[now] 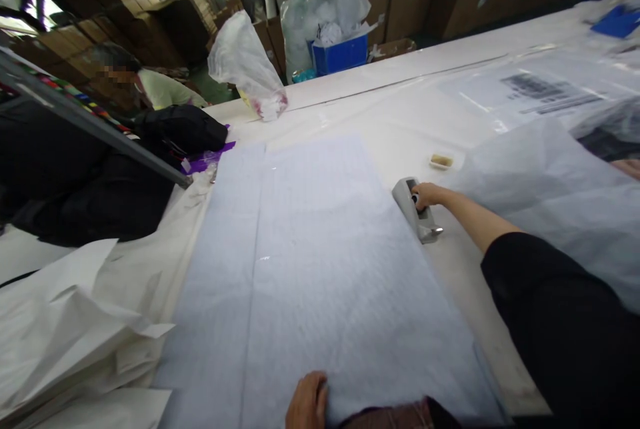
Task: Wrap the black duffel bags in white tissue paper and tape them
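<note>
Fleecy pale sheet (320, 269) under open left hand (307, 403); right hand (426, 195) tight around grey, perhaps plastic, tool (414, 210).

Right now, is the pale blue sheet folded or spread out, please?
Spread out: the pale blue sheet lies flat on the table, right hand holding a grey tool beside it.

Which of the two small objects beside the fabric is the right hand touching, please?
The grey handheld tool at the edge of the fabric, under the right hand. The small beige block lies beyond it, untouched.
</note>
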The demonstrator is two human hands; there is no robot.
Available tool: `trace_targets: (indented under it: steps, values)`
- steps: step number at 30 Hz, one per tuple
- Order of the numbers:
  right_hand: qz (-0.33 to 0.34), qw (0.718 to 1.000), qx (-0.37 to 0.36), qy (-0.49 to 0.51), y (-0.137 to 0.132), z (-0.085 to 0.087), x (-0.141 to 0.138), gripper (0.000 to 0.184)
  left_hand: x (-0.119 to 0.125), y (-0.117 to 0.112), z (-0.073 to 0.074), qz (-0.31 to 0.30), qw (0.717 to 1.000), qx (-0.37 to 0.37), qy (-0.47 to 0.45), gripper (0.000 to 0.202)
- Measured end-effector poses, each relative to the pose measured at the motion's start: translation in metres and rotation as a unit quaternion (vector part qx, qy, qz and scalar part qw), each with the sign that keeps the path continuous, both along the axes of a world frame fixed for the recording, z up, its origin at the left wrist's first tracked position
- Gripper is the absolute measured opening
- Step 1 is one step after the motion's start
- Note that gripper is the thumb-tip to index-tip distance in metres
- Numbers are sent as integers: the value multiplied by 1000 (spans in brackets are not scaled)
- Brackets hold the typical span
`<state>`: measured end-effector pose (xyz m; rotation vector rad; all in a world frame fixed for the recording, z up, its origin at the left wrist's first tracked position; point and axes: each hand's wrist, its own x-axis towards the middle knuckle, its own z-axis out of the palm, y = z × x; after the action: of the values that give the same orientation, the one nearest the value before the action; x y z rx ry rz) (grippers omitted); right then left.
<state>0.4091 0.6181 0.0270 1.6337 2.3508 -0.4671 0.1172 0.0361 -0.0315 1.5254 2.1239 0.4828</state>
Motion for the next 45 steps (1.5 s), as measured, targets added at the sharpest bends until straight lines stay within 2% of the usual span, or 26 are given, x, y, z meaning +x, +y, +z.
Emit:
trace_targets:
  steps: [3,5,8,11,14,17,21,29,35,38,45]
  values:
    - [-9,998,58,5,-23,1,-6,23,0,-3,-5,7,1000,-1,-10,22]
    - [-10,994,104,16,-43,1,-6,28,1,-5,-9,14,1000,1,-20,21]
    - [27,982,183,39,-64,-1,-2,33,2,-10,-13,22,999,6,-36,21]
    - [59,965,252,50,-70,-5,2,32,2,-13,-14,35,998,5,-46,21]
    - [73,955,282,49,-67,-11,6,31,4,-14,-13,51,997,-3,-50,22]
    - [83,955,280,52,-64,-18,9,32,7,-12,-13,72,996,-13,-54,23]
    - [61,966,247,47,-64,-21,11,34,8,-9,-15,84,994,-31,-66,26]
    - [-8,972,229,51,-75,-13,6,32,-4,-8,-24,52,994,-50,-85,26]
    - [-28,970,227,83,-72,-15,11,33,3,-4,-15,79,992,-57,-80,29]
    - [-9,972,220,83,-62,-17,18,34,4,0,-7,85,989,-82,-84,29]
    - [135,962,237,21,-50,2,20,31,-2,9,2,74,984,-131,-98,25]
